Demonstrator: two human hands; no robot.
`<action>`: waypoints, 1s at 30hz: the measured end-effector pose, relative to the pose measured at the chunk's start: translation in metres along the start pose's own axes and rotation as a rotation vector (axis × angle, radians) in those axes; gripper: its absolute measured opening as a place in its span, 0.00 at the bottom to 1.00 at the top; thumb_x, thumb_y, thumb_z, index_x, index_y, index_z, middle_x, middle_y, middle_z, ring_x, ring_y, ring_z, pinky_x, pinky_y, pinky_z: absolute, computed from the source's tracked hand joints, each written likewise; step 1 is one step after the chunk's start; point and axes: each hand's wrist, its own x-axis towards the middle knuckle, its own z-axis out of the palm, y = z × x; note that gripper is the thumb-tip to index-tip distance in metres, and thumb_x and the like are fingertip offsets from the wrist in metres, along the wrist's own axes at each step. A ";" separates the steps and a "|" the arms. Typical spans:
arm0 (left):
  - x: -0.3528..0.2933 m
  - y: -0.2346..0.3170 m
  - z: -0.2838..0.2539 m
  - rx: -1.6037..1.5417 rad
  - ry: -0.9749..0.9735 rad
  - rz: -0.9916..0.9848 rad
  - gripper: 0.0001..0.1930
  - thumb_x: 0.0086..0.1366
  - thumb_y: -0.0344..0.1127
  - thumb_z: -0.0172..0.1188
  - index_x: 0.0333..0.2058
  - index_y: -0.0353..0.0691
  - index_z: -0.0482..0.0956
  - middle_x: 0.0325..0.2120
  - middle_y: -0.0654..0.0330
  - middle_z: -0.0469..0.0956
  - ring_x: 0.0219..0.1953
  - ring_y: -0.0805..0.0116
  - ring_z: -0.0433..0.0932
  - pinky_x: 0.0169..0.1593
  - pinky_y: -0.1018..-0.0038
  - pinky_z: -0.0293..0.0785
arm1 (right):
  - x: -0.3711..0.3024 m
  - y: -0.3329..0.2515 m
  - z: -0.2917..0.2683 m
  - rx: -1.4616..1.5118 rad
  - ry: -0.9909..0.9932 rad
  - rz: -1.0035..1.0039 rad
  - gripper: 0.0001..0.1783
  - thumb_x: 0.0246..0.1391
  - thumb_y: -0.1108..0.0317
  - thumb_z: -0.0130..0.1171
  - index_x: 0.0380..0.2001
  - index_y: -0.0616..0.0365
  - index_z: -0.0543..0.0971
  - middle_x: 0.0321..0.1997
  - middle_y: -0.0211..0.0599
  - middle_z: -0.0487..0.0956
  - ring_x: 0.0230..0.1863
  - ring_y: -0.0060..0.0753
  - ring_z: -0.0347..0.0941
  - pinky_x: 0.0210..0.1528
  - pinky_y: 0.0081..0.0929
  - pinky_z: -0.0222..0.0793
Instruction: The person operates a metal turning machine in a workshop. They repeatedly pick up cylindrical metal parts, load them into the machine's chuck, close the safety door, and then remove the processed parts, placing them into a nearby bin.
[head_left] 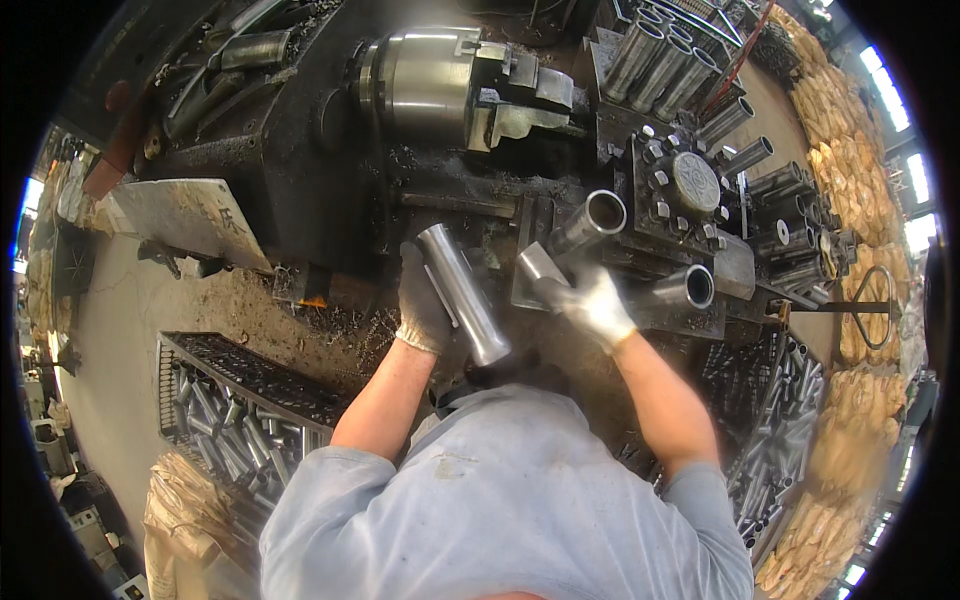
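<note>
My left hand (424, 300), in a dark glove with a pale cuff, is closed around a shiny metal tube (462, 290). The tube tilts, its lower end toward my body. A thin bright strip lies along it by my fingers; I cannot tell what it is. To the right, my right hand (600, 308) wears a whitish glove and is blurred by motion. It grips a short, grey, flat-looking metal piece (542, 264), whose kind I cannot make out. Just beyond that hand, two thick-walled tubes (590, 222) (686, 288) lie with open ends showing.
A lathe chuck (430, 88) with stepped jaws is ahead, beside a bolted tool post (694, 182). Upright tubes (660, 66) stand behind it. Wire crates of metal tubes flank me, at left (235, 425) and right (775, 440). A handwheel (874, 308) sticks out at right.
</note>
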 end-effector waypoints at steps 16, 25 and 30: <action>0.237 -0.020 0.068 2.157 -0.307 0.439 0.35 0.75 0.64 0.49 0.69 0.47 0.74 0.66 0.48 0.77 0.67 0.50 0.77 0.68 0.59 0.73 | -0.032 -0.191 -0.159 -0.215 0.120 -0.545 0.48 0.39 0.61 0.78 0.66 0.61 0.73 0.53 0.55 0.86 0.54 0.48 0.86 0.58 0.45 0.82; 0.058 -0.012 -0.009 1.550 0.041 0.692 0.18 0.72 0.37 0.64 0.58 0.40 0.84 0.52 0.47 0.86 0.55 0.51 0.85 0.60 0.61 0.79 | 0.198 -0.141 -0.231 -1.399 -0.153 -0.278 0.34 0.45 0.55 0.74 0.54 0.59 0.80 0.43 0.52 0.88 0.44 0.54 0.87 0.49 0.44 0.84; -0.023 -0.001 -0.118 0.532 0.825 0.473 0.20 0.78 0.51 0.59 0.47 0.39 0.85 0.38 0.60 0.84 0.39 0.67 0.82 0.48 0.68 0.78 | 0.235 -0.115 -0.184 -1.018 -0.283 -0.301 0.39 0.41 0.50 0.74 0.54 0.64 0.80 0.47 0.60 0.86 0.49 0.57 0.85 0.54 0.46 0.81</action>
